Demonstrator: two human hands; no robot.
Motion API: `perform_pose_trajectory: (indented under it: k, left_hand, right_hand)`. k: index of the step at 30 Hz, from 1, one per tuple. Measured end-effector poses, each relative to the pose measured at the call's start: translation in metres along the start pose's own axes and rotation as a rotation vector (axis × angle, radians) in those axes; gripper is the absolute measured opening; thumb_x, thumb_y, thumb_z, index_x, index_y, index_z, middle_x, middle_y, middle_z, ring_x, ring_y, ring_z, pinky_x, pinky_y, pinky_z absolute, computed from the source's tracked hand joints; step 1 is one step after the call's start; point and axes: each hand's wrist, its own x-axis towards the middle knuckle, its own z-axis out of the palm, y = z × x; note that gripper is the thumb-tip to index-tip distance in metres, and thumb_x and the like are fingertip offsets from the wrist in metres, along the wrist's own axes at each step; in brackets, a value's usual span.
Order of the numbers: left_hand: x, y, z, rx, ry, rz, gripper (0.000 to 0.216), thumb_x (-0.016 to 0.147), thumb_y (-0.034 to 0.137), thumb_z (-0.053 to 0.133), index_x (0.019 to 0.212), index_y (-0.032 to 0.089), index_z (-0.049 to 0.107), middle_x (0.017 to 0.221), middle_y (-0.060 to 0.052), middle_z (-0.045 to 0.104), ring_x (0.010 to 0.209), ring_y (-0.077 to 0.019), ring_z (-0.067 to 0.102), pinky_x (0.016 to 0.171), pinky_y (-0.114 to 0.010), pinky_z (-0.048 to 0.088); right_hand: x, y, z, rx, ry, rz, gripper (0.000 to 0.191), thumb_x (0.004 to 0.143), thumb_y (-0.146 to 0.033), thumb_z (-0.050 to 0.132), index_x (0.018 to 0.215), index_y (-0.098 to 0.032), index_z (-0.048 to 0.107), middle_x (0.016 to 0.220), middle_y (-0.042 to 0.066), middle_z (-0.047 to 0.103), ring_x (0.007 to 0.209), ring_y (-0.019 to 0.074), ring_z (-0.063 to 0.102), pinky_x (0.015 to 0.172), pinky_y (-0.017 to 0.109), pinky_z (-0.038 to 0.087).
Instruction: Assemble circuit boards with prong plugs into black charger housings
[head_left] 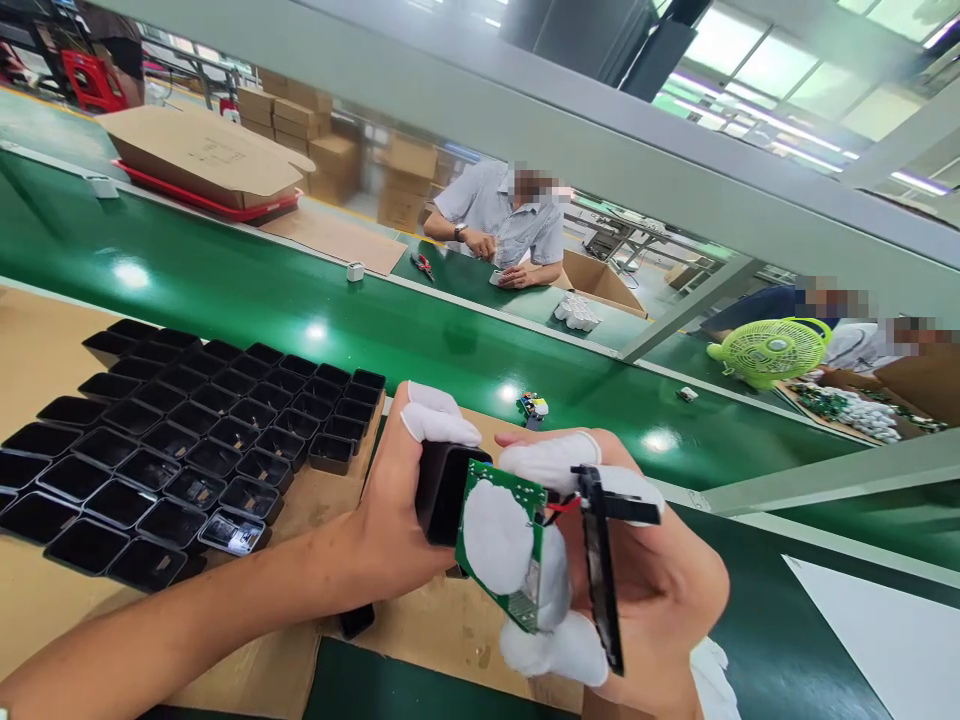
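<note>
My left hand (405, 490), with white finger covers, is closed around a black plastic case (442, 495) whose open end faces right. My right hand (637, 560), its fingertips also in white covers, grips a green circuit board (472, 500) with a large white blob (499, 540) on its face. A black end cap (602, 570) hangs by the board in the same hand, and red and black wires run between them. The board's left edge meets the mouth of the case; I cannot tell whether any of it is inside.
Rows of open black cases (187, 430) stand on cardboard (277, 610) at left. A small component assembly (532, 408) lies on the green table (427, 350). Beyond a rail, a person (502, 220) works by red pliers (424, 265). A green fan (772, 350) stands at right.
</note>
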Motion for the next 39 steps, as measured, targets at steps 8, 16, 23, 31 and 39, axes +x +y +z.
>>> perform_pose_trajectory:
  k: [8,16,23,31,39]
  left_hand:
    - [-0.0004,-0.0021,-0.0002,0.030,-0.008,0.031,0.056,0.086,0.025,0.092,0.132,0.031,0.061,0.118,-0.008,0.057,0.103,-0.0304,0.062,0.083,-0.050,0.055]
    - [0.0023,0.0032,-0.0021,0.054,-0.035,0.027,0.053,0.091,0.025,0.088,0.134,0.034,0.057,0.119,-0.009,0.058,0.106,-0.0315,0.061,0.084,-0.050,0.055]
    - [0.0016,0.0020,-0.0009,0.037,-0.026,0.014,0.051,0.091,0.022,0.086,0.133,0.034,0.058,0.118,-0.009,0.062,0.105,-0.0311,0.061,0.085,-0.049,0.055]
    - [-0.0005,0.0029,-0.0016,0.044,-0.015,-0.005,0.052,0.091,0.030,0.090,0.131,0.034,0.058,0.116,-0.008,0.057,0.105,-0.0308,0.059,0.083,-0.049,0.056]
    - [0.0011,0.0052,-0.0011,0.044,-0.030,-0.014,0.054,0.087,0.026,0.089,0.131,0.034,0.058,0.120,-0.008,0.065,0.105,-0.0320,0.063,0.085,-0.051,0.057]
  right_hand:
    - [-0.0020,0.0010,0.0040,-0.027,-0.026,0.008,0.072,0.079,-0.035,0.110,0.145,-0.032,0.078,0.120,0.012,0.082,0.112,0.0379,0.082,0.087,0.052,0.072]
    - [-0.0051,0.0020,0.0066,-0.043,-0.045,0.025,0.075,0.080,-0.031,0.109,0.148,-0.030,0.077,0.121,0.012,0.079,0.114,0.0378,0.081,0.086,0.050,0.071]
    - [-0.0053,0.0027,0.0085,-0.064,-0.049,0.046,0.076,0.081,-0.034,0.109,0.150,-0.032,0.077,0.121,0.011,0.078,0.118,0.0397,0.081,0.094,0.055,0.072]
    - [-0.0055,0.0044,0.0088,-0.083,-0.058,0.044,0.078,0.080,-0.033,0.109,0.151,-0.032,0.077,0.123,0.012,0.079,0.118,0.0407,0.080,0.085,0.051,0.071]
    - [-0.0051,0.0039,0.0081,-0.067,-0.058,0.077,0.074,0.081,-0.033,0.109,0.148,-0.031,0.078,0.118,0.011,0.077,0.104,0.0361,0.082,0.081,0.050,0.071]
